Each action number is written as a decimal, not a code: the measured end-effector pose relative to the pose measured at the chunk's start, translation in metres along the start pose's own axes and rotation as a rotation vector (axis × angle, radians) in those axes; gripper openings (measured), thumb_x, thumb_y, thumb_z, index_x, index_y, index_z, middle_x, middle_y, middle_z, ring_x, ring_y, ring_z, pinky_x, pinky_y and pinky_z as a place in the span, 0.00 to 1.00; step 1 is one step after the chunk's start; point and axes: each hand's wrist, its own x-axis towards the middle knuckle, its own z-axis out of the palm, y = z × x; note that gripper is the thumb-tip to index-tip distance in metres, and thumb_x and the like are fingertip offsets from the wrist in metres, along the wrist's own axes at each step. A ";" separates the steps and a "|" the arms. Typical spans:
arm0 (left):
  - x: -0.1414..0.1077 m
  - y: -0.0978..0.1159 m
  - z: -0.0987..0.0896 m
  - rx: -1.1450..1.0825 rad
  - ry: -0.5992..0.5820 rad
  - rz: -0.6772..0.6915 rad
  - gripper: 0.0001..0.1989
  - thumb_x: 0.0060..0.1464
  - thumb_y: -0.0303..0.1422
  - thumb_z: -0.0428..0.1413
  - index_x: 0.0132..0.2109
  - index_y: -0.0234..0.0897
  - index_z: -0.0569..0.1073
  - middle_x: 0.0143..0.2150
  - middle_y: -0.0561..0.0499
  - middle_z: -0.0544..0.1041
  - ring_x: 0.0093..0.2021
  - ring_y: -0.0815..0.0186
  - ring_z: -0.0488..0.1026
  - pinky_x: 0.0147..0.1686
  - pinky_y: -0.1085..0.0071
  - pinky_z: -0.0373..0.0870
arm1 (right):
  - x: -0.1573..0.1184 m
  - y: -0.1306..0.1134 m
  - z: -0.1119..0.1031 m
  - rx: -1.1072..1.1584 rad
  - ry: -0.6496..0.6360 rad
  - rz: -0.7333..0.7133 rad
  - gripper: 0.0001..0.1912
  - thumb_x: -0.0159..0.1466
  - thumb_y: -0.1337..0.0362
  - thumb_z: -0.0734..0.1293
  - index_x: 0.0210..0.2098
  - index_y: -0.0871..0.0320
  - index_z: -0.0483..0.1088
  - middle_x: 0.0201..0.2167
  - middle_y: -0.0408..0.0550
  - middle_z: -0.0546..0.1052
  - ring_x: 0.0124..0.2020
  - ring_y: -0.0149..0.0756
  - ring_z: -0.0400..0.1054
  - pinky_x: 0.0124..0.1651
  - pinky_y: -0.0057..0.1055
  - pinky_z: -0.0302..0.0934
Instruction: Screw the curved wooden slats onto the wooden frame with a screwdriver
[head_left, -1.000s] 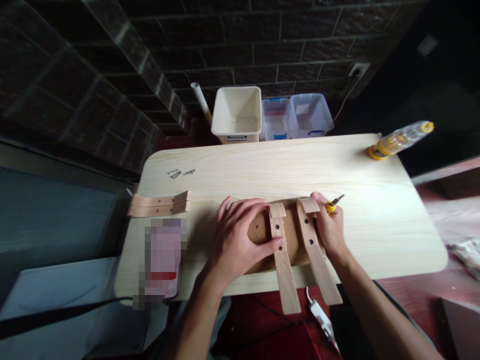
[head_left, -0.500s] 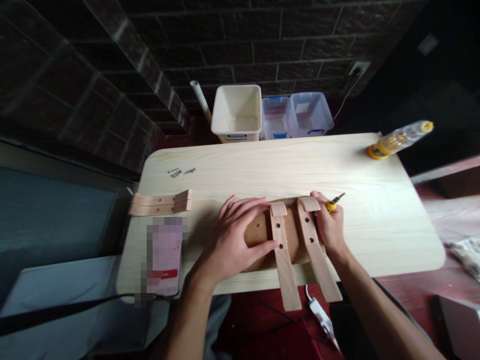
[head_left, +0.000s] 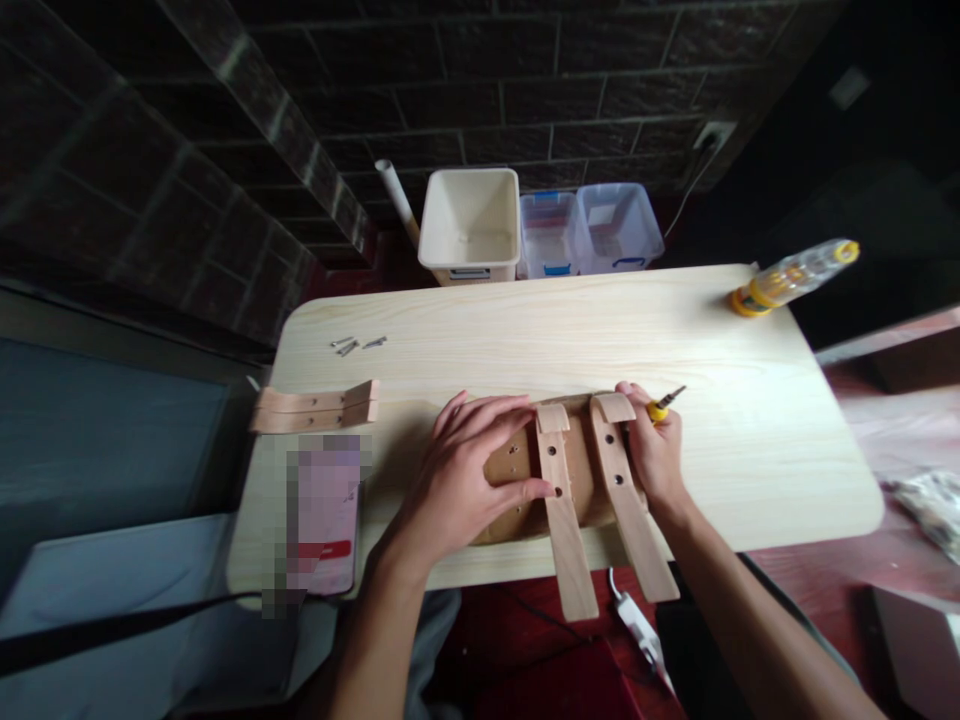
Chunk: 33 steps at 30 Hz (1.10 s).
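A brown wooden piece point(head_left: 585, 465) lies near the table's front edge. Two curved pale wood strips, the left one point(head_left: 571, 560) and the right one point(head_left: 645, 545), lie across it and jut past the edge; dark holes show in each. My left hand point(head_left: 469, 470) is spread over the brown piece's left part, its thumb touching the left strip. My right hand point(head_left: 660, 450) is closed around a yellow screwdriver point(head_left: 658, 411), tip pointing up and right, and rests against the brown piece's right end beside the right strip.
Several screws point(head_left: 346, 346) lie at the table's back left. Two joined wood strips point(head_left: 315, 408) and a phone point(head_left: 330, 510) are on the left. A clear yellow-capped bottle point(head_left: 795, 280) stands at the back right. Beyond the table point(head_left: 525, 325) are a cream bin point(head_left: 469, 220) and clear boxes point(head_left: 615, 225).
The whole view has shifted slightly, so everything sits a little further left. Both hands keep nearly the same hold on the brown piece and screwdriver.
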 end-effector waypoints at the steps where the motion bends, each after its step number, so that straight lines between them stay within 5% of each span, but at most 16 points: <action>1: 0.000 0.000 0.000 -0.001 0.001 -0.001 0.34 0.57 0.51 0.71 0.66 0.47 0.74 0.69 0.46 0.77 0.68 0.50 0.74 0.77 0.41 0.54 | 0.000 0.000 0.000 0.000 0.000 -0.001 0.20 0.74 0.52 0.70 0.58 0.57 0.75 0.57 0.52 0.80 0.53 0.44 0.78 0.55 0.47 0.77; 14: 0.002 0.000 -0.012 -0.065 -0.099 -0.014 0.38 0.55 0.51 0.73 0.69 0.50 0.74 0.72 0.46 0.75 0.72 0.48 0.71 0.79 0.40 0.52 | 0.000 -0.003 0.000 0.009 -0.008 -0.031 0.17 0.74 0.51 0.70 0.51 0.58 0.76 0.47 0.48 0.81 0.42 0.36 0.78 0.45 0.38 0.77; 20: 0.001 -0.004 -0.009 -0.048 -0.095 -0.003 0.38 0.55 0.53 0.72 0.69 0.50 0.74 0.72 0.46 0.75 0.72 0.49 0.71 0.79 0.38 0.52 | 0.001 -0.005 0.001 0.019 -0.010 -0.052 0.17 0.75 0.50 0.69 0.40 0.59 0.75 0.34 0.41 0.77 0.30 0.29 0.71 0.35 0.30 0.70; 33: 0.002 -0.001 -0.012 -0.083 -0.094 -0.022 0.38 0.54 0.51 0.73 0.68 0.49 0.75 0.72 0.44 0.75 0.73 0.48 0.71 0.79 0.36 0.52 | 0.000 -0.013 0.004 0.056 0.013 -0.023 0.26 0.70 0.43 0.71 0.27 0.55 0.64 0.26 0.36 0.63 0.26 0.28 0.56 0.32 0.29 0.56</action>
